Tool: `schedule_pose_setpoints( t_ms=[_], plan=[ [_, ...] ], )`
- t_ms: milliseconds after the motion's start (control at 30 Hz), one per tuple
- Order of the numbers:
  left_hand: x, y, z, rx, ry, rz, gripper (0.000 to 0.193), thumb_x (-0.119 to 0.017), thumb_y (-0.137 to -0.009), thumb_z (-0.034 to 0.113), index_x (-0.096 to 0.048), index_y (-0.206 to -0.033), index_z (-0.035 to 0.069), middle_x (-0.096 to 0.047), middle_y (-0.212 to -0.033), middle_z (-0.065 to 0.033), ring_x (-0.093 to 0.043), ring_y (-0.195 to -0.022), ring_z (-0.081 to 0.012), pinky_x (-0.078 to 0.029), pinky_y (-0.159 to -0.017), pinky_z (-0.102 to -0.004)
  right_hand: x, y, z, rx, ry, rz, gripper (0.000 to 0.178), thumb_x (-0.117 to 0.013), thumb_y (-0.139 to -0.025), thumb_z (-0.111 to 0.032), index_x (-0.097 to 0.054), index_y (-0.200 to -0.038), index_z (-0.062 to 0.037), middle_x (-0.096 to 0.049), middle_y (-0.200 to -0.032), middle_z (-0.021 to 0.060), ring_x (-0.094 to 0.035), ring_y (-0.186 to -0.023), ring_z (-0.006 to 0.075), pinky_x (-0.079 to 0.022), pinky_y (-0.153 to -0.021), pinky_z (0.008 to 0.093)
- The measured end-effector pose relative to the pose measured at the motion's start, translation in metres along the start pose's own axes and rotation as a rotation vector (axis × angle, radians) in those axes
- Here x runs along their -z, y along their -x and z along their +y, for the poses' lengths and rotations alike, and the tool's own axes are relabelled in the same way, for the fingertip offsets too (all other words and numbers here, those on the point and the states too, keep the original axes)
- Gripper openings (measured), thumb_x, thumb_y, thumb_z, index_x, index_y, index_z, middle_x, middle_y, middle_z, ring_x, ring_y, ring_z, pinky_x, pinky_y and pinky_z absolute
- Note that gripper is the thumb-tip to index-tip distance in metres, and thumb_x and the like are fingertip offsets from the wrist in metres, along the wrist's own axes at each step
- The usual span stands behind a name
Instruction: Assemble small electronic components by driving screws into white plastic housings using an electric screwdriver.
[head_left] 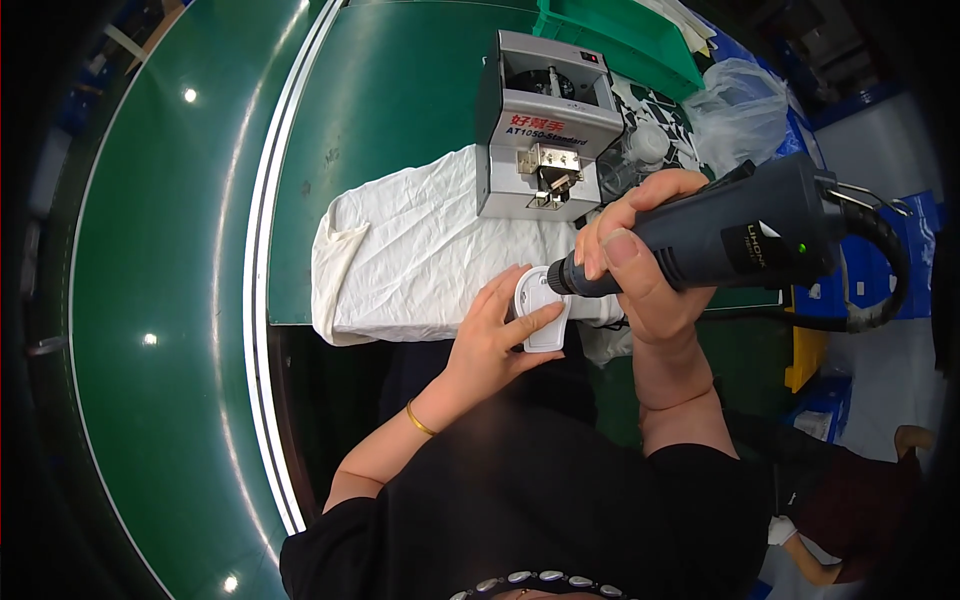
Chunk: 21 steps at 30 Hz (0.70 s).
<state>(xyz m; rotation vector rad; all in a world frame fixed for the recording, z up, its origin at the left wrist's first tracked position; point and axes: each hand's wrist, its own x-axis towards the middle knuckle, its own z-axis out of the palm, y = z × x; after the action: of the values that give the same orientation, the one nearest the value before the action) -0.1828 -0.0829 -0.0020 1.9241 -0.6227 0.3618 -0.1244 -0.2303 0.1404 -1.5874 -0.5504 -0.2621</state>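
My left hand (492, 335) grips a small white plastic housing (543, 330), rounded at its far end, at the front edge of a cloth-covered pad. Wrapped round a dark grey electric screwdriver (715, 235) is my right hand (650, 255). The tool lies nearly level, its nose pointing left and its tip at the far end of the housing. Whether the bit touches a screw is hidden by the nose. A green light glows on the tool's back end, where a thick black cable leaves it.
A grey screw feeder (545, 130) stands just beyond the white cloth (420, 245). Behind it sits a green bin (620, 40), with dark and white parts and a clear plastic bag (740, 105) to its right. A bright rail edges the green conveyor on the left. Another person is at lower right.
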Motion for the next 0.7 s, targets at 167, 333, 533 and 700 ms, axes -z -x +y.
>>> schedule_pose_setpoints(
  t_ms=[167, 333, 533, 700],
  plan=[
    [0.000, 0.000, 0.001, 0.003, 0.008, 0.000, 0.064, -0.090, -0.060, 0.020, -0.069, -0.120, 0.021, -0.050, -0.137, -0.0193, -0.051, -0.124, -0.0406, -0.047, -0.100, -0.0452, 0.005, 0.001, 0.005, 0.001, 0.017, 0.007, 0.041, -0.066, -0.088, -0.007, -0.041, -0.120, -0.0004, -0.057, -0.077, 0.0093, -0.056, -0.062, 0.0148, -0.051, -0.064, 0.0356],
    [-0.001, 0.001, 0.000, 0.016, 0.007, 0.006, 0.063, -0.090, -0.060, 0.020, -0.069, -0.120, 0.020, -0.050, -0.137, -0.0194, -0.052, -0.124, -0.0408, -0.047, -0.100, -0.0455, 0.003, 0.001, 0.010, 0.007, 0.012, -0.004, 0.039, -0.065, -0.088, -0.007, -0.040, -0.117, -0.0012, -0.057, -0.077, 0.0091, -0.057, -0.062, 0.0154, -0.051, -0.065, 0.0362],
    [-0.001, -0.004, -0.003, -0.036, -0.043, 0.025, 0.064, -0.090, -0.060, 0.020, -0.069, -0.120, 0.019, -0.050, -0.137, -0.0196, -0.052, -0.123, -0.0410, -0.048, -0.099, -0.0458, -0.001, -0.005, 0.010, 0.044, -0.019, -0.068, 0.037, -0.063, -0.087, 0.000, -0.040, -0.115, -0.0009, -0.058, -0.078, 0.0102, -0.058, -0.063, 0.0167, -0.053, -0.064, 0.0360],
    [-0.007, 0.001, -0.008, -0.032, -0.063, 0.006, 0.066, -0.091, -0.060, 0.025, -0.068, -0.122, 0.020, -0.050, -0.138, -0.0202, -0.050, -0.124, -0.0404, -0.044, -0.102, -0.0460, 0.002, -0.004, 0.003, -0.054, -0.029, -0.055, 0.044, -0.073, -0.080, 0.004, -0.049, -0.117, 0.0006, -0.062, -0.082, 0.0037, -0.060, -0.070, 0.0095, -0.050, -0.065, 0.0253]
  ],
)
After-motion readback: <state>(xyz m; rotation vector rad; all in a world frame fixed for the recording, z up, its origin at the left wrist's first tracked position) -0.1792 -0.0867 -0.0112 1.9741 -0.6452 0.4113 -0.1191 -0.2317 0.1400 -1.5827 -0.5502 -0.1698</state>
